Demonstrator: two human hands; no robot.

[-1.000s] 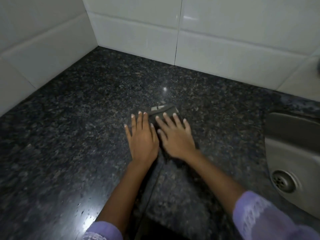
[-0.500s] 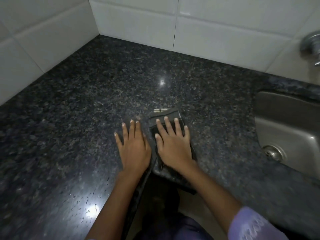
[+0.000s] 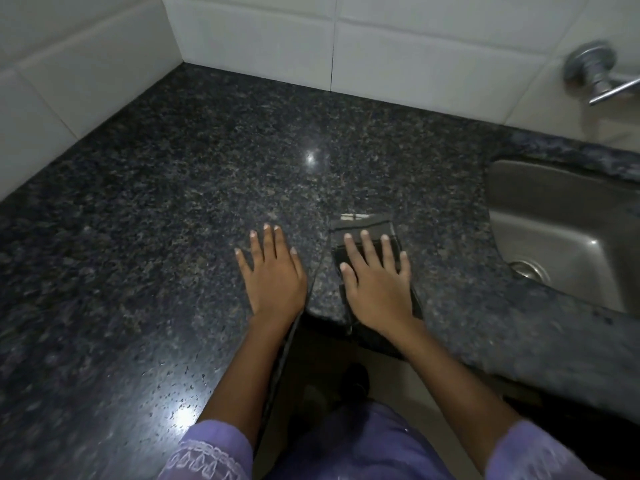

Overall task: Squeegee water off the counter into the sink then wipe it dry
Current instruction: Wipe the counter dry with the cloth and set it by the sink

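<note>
A dark folded cloth (image 3: 363, 225) lies on the speckled black granite counter (image 3: 207, 168) near its inner front corner. My right hand (image 3: 377, 278) presses flat on the cloth, fingers spread, covering most of it. A little to the left of the cloth, my left hand (image 3: 272, 271) rests flat on bare counter, fingers apart, holding nothing. The steel sink (image 3: 554, 237) is set into the counter at the right, its drain partly visible. No squeegee is in view.
White tiled walls (image 3: 277, 36) close the counter at the back and left. A metal tap (image 3: 595, 74) sticks out of the wall above the sink. The counter's front edge forms an inside corner just below my hands, with floor beneath.
Both hands and the cloth have slid back toward me, to the counter's front edge. My hands have spread apart; the left one is now off the cloth.
</note>
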